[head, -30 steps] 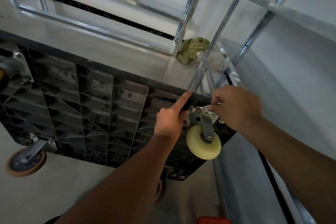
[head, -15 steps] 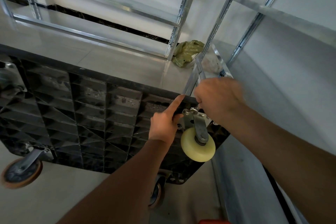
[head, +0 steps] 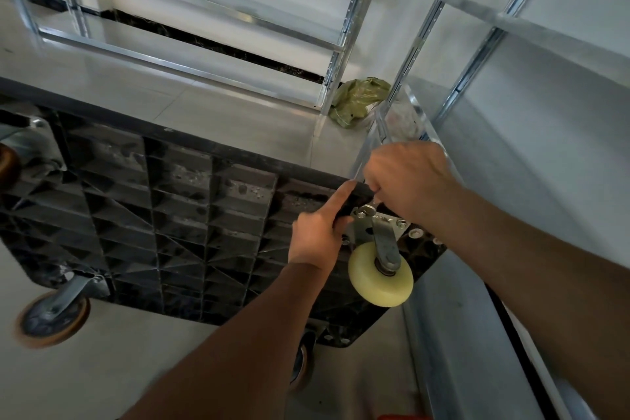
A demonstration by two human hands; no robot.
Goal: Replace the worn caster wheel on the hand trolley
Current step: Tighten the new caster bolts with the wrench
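Observation:
The black hand trolley (head: 177, 215) stands on its side with its ribbed underside facing me. A new cream caster wheel (head: 380, 278) hangs in a metal bracket whose plate (head: 366, 227) sits at the trolley's upper right corner. My left hand (head: 318, 232) is curled at the plate's left edge, its index finger stretched along the trolley's rim. My right hand (head: 409, 181) grips a small metal wrench (head: 370, 207) over a bolt at the top of the plate. Most of the tool is hidden in my fist.
Worn brown casters sit at the lower left (head: 51, 320), the far left edge (head: 6, 164) and under my left forearm (head: 301, 365). Steel shelving racks (head: 344, 27) stand behind and to the right. A crumpled green bag (head: 361, 99) lies on the tiled floor.
My right hand has swung up and to the left over the caster plate with the wrench. My left hand has kept its place on the plate and rim.

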